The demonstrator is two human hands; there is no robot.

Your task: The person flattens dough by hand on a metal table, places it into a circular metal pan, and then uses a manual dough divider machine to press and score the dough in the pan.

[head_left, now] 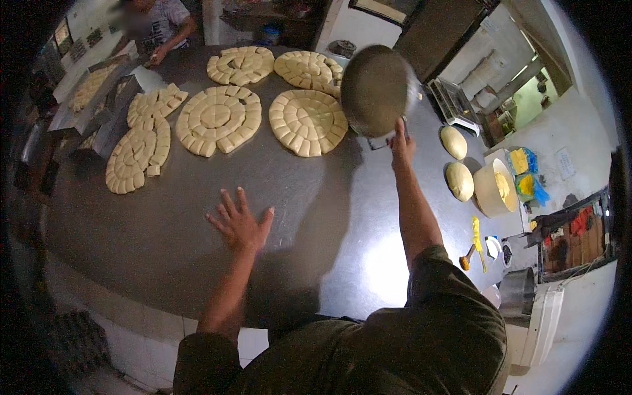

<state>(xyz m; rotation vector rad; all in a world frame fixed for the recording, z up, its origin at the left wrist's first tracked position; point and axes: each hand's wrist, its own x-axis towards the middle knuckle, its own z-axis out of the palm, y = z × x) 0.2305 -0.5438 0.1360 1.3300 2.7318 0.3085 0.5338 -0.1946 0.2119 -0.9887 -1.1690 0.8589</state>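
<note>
My right hand (400, 139) grips a round, dark metal pan (375, 89) by what looks like a handle at its near edge, raised over the far right of the steel table (164, 243); the pan looks slightly blurred. My left hand (240, 220) has its fingers spread on or just above the bare steel, holding nothing. Beyond it lie several flat rounds of pale dough cut into small pieces, such as one at middle (217, 122), one beside the pan (307, 123) and one at left (138, 155). Two smooth dough lumps (459, 182) sit to the right.
Metal trays (92, 89) hold dough at the left, near another person's hand (157, 56). At right are a scale (454, 105), a pale tub (492, 187), blue bags with yellow contents (530, 184), a yellow spatula-like tool (476, 237) and a steel pot (517, 296).
</note>
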